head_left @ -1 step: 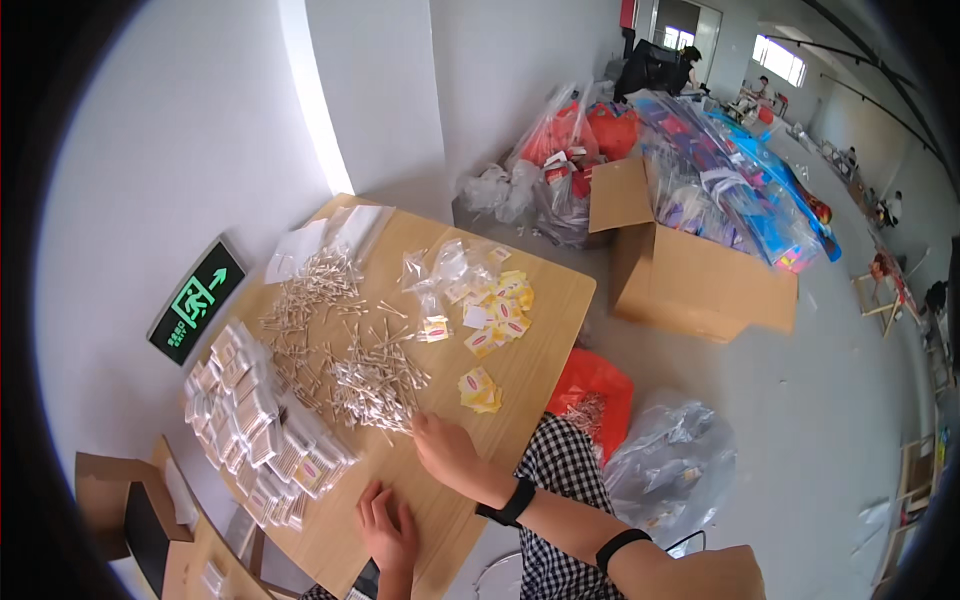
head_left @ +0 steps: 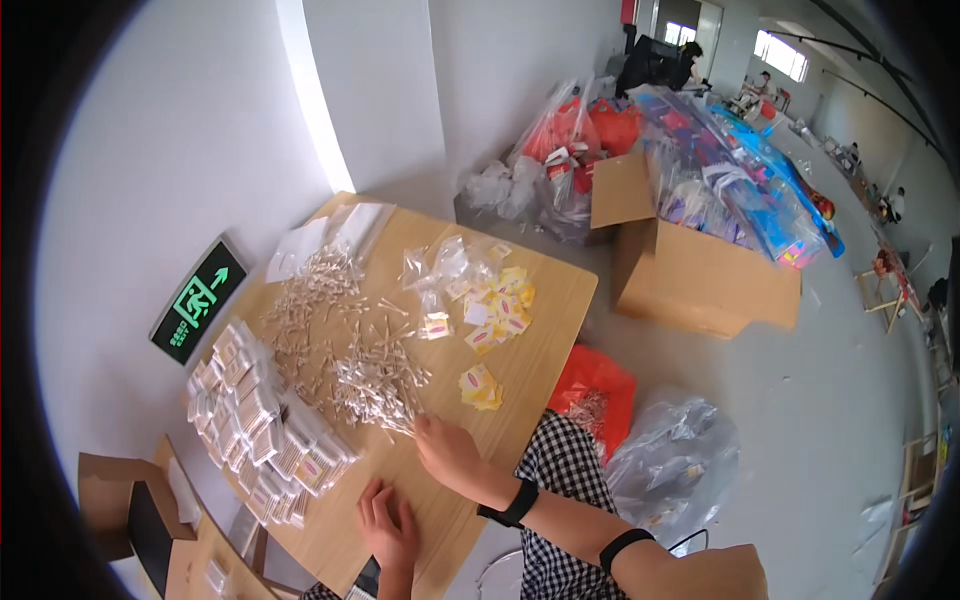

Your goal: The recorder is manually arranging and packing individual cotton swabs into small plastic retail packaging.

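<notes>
My right hand [head_left: 448, 452] is at the near right edge of a loose pile of cotton swabs [head_left: 375, 385], its fingers pinched together on swabs there. How many swabs it grips is hidden by the fingers. Closer to the table's front edge, my left hand [head_left: 388, 525] rests on the wooden table [head_left: 455, 505], fingers apart and nothing in them. A big stack of clear packs filled with swabs [head_left: 265, 425] lies left of the pile. Right of the pile sits a small stack of yellow-and-white cards [head_left: 481, 386].
More swabs [head_left: 318, 285] and flat clear bags [head_left: 345, 235] lie at the table's far side. Crumpled clear bags [head_left: 455, 268] and scattered yellow cards [head_left: 500, 315] are at the right. Beyond stand a cardboard box [head_left: 700, 280], a red bag [head_left: 615, 385] and a clear plastic bag [head_left: 675, 455].
</notes>
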A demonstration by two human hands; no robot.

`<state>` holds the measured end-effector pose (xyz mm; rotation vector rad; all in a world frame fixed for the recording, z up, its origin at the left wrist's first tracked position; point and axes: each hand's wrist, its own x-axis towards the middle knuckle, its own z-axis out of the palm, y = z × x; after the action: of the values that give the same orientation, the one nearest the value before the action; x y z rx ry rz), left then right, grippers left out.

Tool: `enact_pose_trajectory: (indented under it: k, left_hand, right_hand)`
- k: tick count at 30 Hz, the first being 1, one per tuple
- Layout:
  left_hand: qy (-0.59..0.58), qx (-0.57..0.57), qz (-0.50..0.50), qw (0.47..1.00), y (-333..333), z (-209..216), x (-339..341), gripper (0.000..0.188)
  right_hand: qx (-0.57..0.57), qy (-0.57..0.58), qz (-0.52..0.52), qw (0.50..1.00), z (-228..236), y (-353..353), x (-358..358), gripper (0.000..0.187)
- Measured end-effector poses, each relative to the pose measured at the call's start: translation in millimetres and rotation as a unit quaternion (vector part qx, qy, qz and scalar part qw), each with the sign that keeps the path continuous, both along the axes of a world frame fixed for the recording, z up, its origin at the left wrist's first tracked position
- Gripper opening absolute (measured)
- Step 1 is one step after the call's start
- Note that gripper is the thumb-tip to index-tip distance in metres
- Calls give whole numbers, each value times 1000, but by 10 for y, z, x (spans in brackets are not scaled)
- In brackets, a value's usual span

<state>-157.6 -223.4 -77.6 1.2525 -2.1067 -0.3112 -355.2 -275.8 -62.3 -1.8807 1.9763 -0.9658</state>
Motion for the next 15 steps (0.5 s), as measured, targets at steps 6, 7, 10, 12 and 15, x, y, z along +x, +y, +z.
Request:
enact_pose_trajectory:
  k: [6, 7, 10, 12, 15]
  left_hand:
    - [126, 97, 38, 987, 30, -89, 60, 28]
    - [133, 130, 55, 981, 84, -52, -17, 29]
    - [84, 124, 83, 985, 101, 123, -98, 36]
    - [42, 106, 104, 988, 140, 221, -113, 44]
    - [12, 85, 122, 989, 147, 272, -248, 51]
  right_hand:
    - [86, -132, 162, 974, 150, 453, 88, 23]
    - [108, -159, 177, 965, 105, 473, 39, 25]
    - [134, -205, 183, 952, 97, 411, -58, 20]
    - [102, -189, 158, 964, 211, 344, -136, 16]
    - [-35, -121, 175, 976, 208, 254, -227, 28]
